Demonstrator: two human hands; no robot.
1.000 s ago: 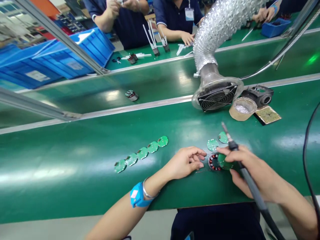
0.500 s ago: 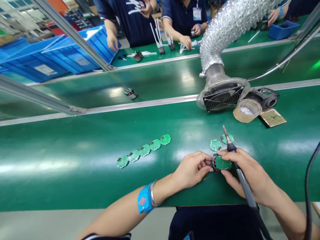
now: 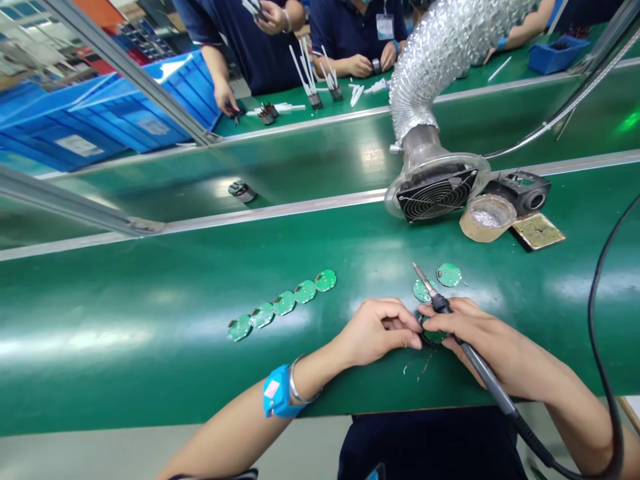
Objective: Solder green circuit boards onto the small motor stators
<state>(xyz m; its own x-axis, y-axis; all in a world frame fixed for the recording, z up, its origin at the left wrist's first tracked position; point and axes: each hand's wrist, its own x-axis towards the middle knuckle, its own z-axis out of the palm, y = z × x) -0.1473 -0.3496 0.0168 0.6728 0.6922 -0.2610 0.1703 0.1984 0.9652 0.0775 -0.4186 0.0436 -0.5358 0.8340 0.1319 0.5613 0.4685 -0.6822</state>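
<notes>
My right hand (image 3: pixel 493 337) is closed around a soldering iron (image 3: pixel 483 367), whose bare tip points up and left. Its fingers also rest over a round green circuit board (image 3: pixel 434 332) seated on a dark round part, mostly hidden between my hands. From the left, my left hand (image 3: pixel 381 332) pinches the edge of that round part, thumb and fingers together. Thin wires (image 3: pixel 425 363) lie just below it. Two loose round boards sit behind: one (image 3: pixel 423 289) partly behind the iron, the other (image 3: pixel 449 275) farther right.
Several green boards (image 3: pixel 285 303) lie in a slanting row to the left. A fan hood (image 3: pixel 440 193) hangs at the back, beside a tape roll (image 3: pixel 483 230) and a sponge tray (image 3: pixel 539 232). A small motor-like part (image 3: pixel 242 191) sits on the channel beyond. Co-workers stand across.
The iron's tip has swung left and my right fingers now cover more of the board. Thin wires show below the part. The part on the far channel has shifted left.
</notes>
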